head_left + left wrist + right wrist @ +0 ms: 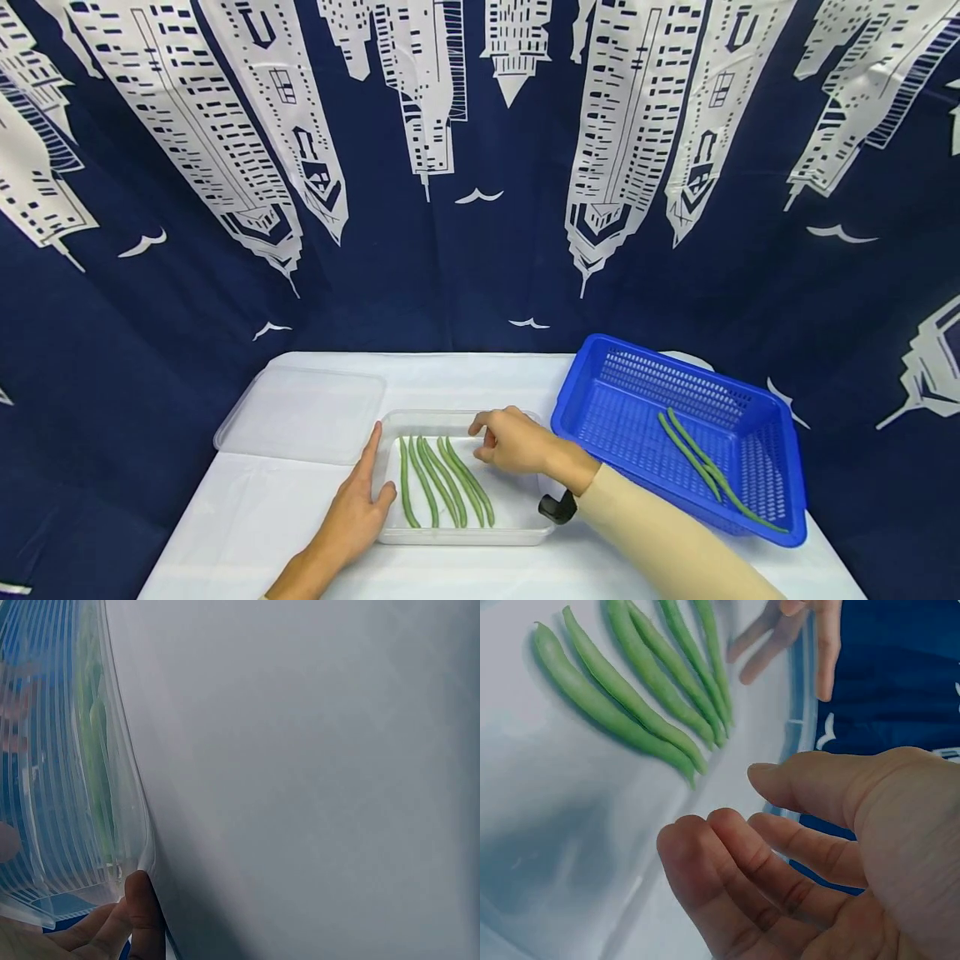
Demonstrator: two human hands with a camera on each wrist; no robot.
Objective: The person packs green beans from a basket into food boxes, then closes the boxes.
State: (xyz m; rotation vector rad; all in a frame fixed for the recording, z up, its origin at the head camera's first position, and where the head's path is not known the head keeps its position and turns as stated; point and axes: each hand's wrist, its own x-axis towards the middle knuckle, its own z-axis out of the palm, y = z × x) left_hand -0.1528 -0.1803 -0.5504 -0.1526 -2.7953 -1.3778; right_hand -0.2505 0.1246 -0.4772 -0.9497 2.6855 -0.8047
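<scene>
Several green beans point(442, 483) lie side by side, lengthwise, in the left part of a clear plastic container point(517, 537). My left hand point(356, 508) rests along the container's left wall, fingers extended and thumb at the front left. In the left wrist view, fingertips point(142, 889) touch the clear ribbed wall. Over the container's back right part is my right hand point(517, 442), thumb and fingers apart with nothing between them. The right wrist view has this hand point(802, 855) beside the ends of the beans point(615, 712).
To the right, a blue perforated basket point(588, 375) holds two long green beans point(708, 467). A clear flat lid point(307, 412) lies behind and left of the container on the white table point(247, 517). A navy cloth with white buildings point(450, 267) hangs behind.
</scene>
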